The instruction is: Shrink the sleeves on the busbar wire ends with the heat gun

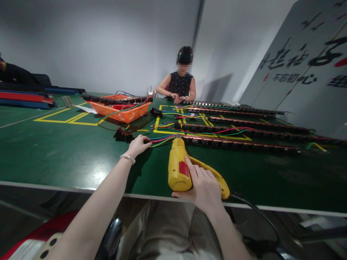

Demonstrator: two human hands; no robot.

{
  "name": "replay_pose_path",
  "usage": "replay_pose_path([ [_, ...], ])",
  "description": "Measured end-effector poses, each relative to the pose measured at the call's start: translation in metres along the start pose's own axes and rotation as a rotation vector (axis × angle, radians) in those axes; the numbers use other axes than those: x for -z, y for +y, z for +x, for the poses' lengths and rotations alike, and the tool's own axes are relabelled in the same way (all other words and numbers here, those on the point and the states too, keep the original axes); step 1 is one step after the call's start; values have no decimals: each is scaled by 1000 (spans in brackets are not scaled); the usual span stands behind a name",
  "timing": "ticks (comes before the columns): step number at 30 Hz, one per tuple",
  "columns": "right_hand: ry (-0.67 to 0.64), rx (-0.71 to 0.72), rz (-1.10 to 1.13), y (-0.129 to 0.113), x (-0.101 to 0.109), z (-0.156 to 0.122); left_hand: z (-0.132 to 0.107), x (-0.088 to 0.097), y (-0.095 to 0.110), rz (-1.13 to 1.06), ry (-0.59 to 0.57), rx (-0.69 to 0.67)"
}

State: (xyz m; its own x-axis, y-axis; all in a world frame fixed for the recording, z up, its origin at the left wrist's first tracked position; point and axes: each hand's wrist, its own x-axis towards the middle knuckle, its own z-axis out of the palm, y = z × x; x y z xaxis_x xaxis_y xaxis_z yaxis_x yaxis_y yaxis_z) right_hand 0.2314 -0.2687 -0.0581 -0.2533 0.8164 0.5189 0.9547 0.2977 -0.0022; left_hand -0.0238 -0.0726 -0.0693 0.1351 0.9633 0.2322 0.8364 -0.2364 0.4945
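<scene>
My right hand (204,183) is closed around the handle of a yellow heat gun (175,164) with a red label. Its nozzle points away from me, at the spot where coloured wires (162,140) meet a long black and copper strip (230,143). My left hand (139,145) pinches these blue, red and green-yellow wires to the left of the nozzle. Just beyond my left fingers lies a black connector (123,134) at the wires' end. A black cord (257,211) trails from the heat gun over the table's front edge.
Several similar strips (244,127) with wires lie farther back on the green table (67,155). An orange basket (121,115) holding parts stands at the back left, with red and blue bars (24,99) beyond it. A co-worker (180,81) sits across, hands on a strip.
</scene>
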Motion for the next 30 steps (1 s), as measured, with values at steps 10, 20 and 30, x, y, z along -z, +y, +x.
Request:
replay_pose_path([
  [10,7,17,5,-2,0,-2,1,-9,6,47,102,-71],
  [20,0,16,50,-3,2,0,-5,-5,13,-75,168,-69],
  [30,-24,67,99,-17,-8,10,2,-14,3,-232,123,-75],
])
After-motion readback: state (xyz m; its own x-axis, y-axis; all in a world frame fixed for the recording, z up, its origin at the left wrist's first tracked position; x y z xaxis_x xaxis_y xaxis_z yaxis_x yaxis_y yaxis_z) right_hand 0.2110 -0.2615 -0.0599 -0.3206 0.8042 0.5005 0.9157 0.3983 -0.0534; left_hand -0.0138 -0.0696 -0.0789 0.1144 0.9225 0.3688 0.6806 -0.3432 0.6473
